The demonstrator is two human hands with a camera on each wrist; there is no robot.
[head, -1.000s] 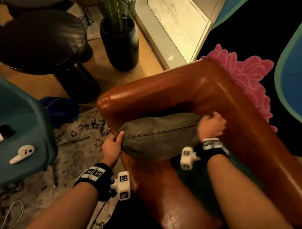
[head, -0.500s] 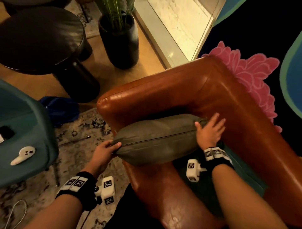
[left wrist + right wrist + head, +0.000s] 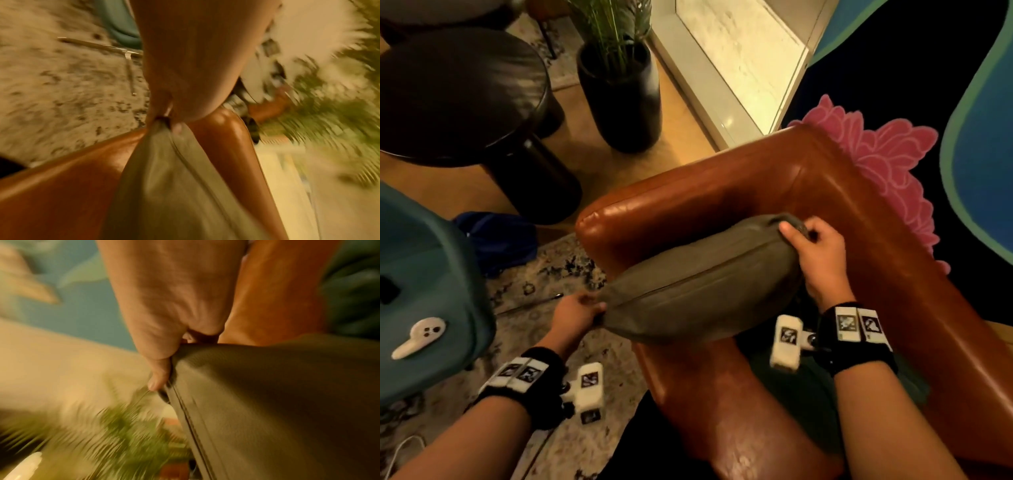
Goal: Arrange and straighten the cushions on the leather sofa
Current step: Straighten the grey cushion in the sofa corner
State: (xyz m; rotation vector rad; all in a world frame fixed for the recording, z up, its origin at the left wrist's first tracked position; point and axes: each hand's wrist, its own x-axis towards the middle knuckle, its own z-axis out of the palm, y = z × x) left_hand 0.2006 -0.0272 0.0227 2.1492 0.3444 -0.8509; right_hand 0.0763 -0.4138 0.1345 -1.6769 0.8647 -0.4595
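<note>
A grey-green cushion (image 3: 705, 284) with a seam along its edge lies tilted over the armrest corner of the brown leather sofa (image 3: 722, 192). My left hand (image 3: 578, 313) pinches its near left corner, seen close in the left wrist view as the cushion (image 3: 174, 186) tapering into my left hand (image 3: 166, 116). My right hand (image 3: 811, 246) grips the far right corner, thumb on top. In the right wrist view my right hand (image 3: 164, 363) holds the cushion (image 3: 277, 402) by its edge. A dark green seat cushion (image 3: 791, 394) shows below.
A black planter (image 3: 619, 96) with a green plant and a dark round table (image 3: 462, 96) stand beyond the armrest. A teal chair (image 3: 424, 274) carrying a white controller (image 3: 417, 337) is at the left. A patterned rug (image 3: 544, 284) covers the floor. Blue cloth (image 3: 496, 240) lies by the armrest.
My right hand went from lying flat against the cushion's end to gripping its far corner. My left hand slid to pinch the near corner, and the cushion now tilts up to the right.
</note>
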